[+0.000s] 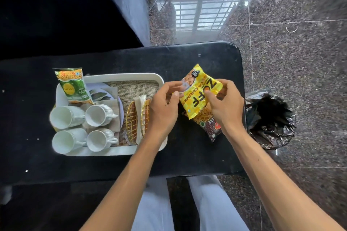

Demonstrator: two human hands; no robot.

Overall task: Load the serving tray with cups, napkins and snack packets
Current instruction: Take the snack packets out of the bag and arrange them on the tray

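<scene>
Both hands are at the centre of the frame, holding a yellow snack packet [199, 92] just above the black counter [93, 167] and right of the white serving tray [122, 76]. The right hand [227, 107] grips the packet's right side, with the thumb pressed on its printed front and the fingers curled behind. The left hand [163, 107] has its fingers bent, and the thumb and fingertips pinch the packet's left edge. A second, darker snack packet [210, 124] pokes out below the yellow one, under the right hand. It cannot be told whether that hand also holds it or whether it lies on the counter. The tray sits left of centre on the counter. Four white cups [62, 116] stand in two rows in its left part, with their handles pointing right. A green snack packet [72, 86] lies over the tray's upper left corner, partly across the rim. Brown napkins [114, 103] are spread under the cups. A gold wire holder [133, 122] with a folded napkin [139, 110] stands in the right part of the tray, just beside the left wrist. A black plastic bag [268, 118] sits on the speckled floor [300, 52], off the counter's right end.
</scene>
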